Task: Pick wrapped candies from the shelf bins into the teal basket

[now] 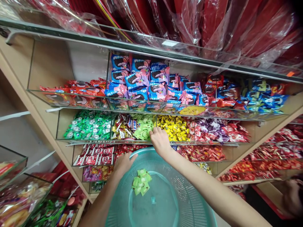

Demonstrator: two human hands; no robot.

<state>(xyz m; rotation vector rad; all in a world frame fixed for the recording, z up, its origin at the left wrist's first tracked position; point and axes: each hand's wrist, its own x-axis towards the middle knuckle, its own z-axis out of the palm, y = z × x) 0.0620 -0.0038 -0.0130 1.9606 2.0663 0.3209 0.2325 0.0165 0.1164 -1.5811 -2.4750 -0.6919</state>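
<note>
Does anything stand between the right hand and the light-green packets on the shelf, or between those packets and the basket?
Nothing visible blocks the right hand, which is right beside the light-green packets, though its grip is hidden. Between those packets and the basket below runs the shelf's glass front edge.

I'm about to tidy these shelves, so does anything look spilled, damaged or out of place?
Nothing looks spilled or damaged. One mild oddity: below the blue packets, brown and gold sweets appear mixed in beside the light-green packets, whereas the yellow sweets look uniform.
</note>
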